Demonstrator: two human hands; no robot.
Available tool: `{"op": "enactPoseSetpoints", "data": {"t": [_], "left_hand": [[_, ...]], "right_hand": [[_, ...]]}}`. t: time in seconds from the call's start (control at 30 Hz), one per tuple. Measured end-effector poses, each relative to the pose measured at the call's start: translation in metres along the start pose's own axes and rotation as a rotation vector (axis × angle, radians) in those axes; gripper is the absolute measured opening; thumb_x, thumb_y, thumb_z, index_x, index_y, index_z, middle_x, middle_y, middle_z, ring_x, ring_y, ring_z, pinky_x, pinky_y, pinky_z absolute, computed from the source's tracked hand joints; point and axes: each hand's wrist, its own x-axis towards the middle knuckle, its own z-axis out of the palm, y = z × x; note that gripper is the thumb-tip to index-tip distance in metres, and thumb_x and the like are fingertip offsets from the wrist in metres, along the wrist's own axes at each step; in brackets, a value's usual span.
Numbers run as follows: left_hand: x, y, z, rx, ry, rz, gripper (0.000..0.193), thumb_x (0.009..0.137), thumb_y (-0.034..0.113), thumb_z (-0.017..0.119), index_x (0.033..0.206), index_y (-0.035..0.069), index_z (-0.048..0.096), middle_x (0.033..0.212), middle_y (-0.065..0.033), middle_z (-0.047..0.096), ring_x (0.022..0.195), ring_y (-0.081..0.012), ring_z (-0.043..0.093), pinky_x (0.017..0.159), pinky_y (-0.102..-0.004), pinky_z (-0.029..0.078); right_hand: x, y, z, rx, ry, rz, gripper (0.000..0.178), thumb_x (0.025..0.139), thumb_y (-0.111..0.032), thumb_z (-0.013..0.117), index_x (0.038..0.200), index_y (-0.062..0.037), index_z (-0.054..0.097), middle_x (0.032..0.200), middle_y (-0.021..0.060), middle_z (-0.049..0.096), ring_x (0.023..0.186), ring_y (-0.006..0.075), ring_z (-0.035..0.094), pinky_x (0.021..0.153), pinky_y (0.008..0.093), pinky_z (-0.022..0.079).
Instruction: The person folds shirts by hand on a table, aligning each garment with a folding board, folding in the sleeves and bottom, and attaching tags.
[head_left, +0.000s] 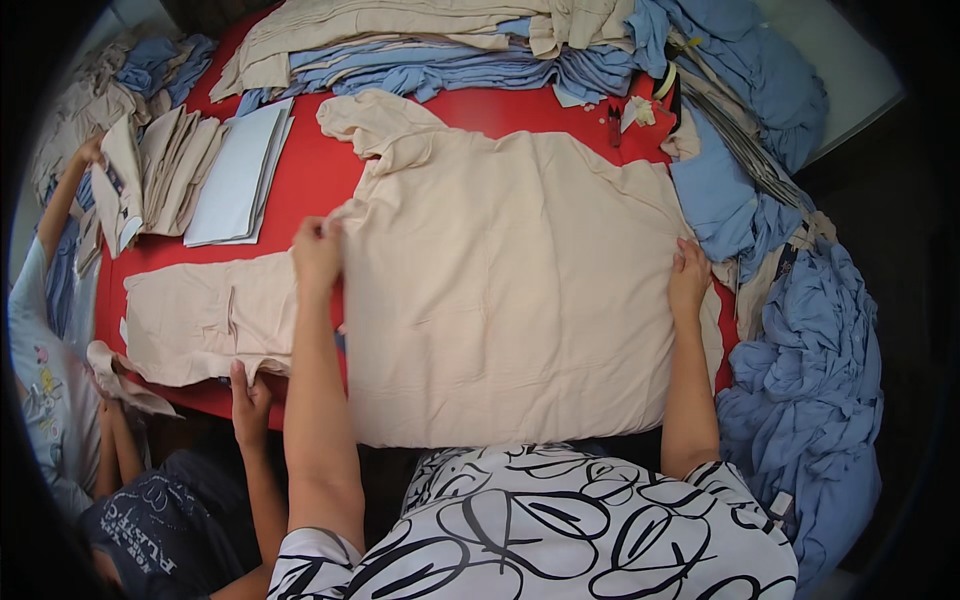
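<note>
A large beige shirt (520,290) lies spread over the red tabletop in front of me, its lower edge along the table's near side. At its left edge, the fingers of my left hand (318,255) are pinched on the cloth. On the opposite side my right hand (688,280) has its fingers curled over the right edge. Soft creases run down the middle of the shirt, and a bunched part of it, perhaps a sleeve, sticks out at the far left.
Piles of beige and blue garments (420,75) line the far side. Heaped blue cloth (800,370) hangs at the right. Two people work at the left, one holding a folded beige garment (210,310). White sheets (240,180) and a red-handled tool (614,128) lie on the red table (310,130).
</note>
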Motion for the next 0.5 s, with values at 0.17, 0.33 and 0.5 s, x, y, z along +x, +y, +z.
{"op": "enactPoseSetpoints", "data": {"t": [0.17, 0.33, 0.5], "left_hand": [[0.039, 0.010, -0.026, 0.083, -0.191, -0.107, 0.045, 0.082, 0.028, 0.072, 0.113, 0.000, 0.058, 0.100, -0.0174, 0.067, 0.093, -0.0354, 0.064, 0.084, -0.0396, 0.050], [0.052, 0.059, 0.023, 0.246, -0.065, 0.168, 0.049, 0.080, 0.030, 0.074, 0.116, 0.001, 0.056, 0.102, -0.0188, 0.066, 0.097, -0.0365, 0.063, 0.086, -0.0446, 0.049], [0.087, 0.062, 0.071, 0.319, 0.030, 0.352, 0.038, 0.081, 0.027, 0.070, 0.108, 0.004, 0.059, 0.099, -0.0185, 0.066, 0.094, -0.0373, 0.063, 0.080, -0.0467, 0.049]], "right_hand": [[0.049, -0.046, 0.000, 0.209, 0.091, -0.337, 0.040, 0.084, -0.001, 0.061, 0.123, -0.0082, 0.059, 0.123, 0.0143, 0.057, 0.108, 0.0370, 0.056, 0.092, 0.0412, 0.046], [0.121, -0.073, 0.032, 0.195, -0.039, -0.225, 0.034, 0.084, 0.000, 0.062, 0.118, -0.0046, 0.058, 0.110, 0.0168, 0.057, 0.099, 0.0378, 0.057, 0.088, 0.0407, 0.048], [0.134, -0.101, 0.035, 0.340, 0.171, -0.129, 0.029, 0.084, -0.003, 0.064, 0.113, -0.0034, 0.058, 0.110, 0.0155, 0.055, 0.096, 0.0386, 0.058, 0.087, 0.0431, 0.048]]}}
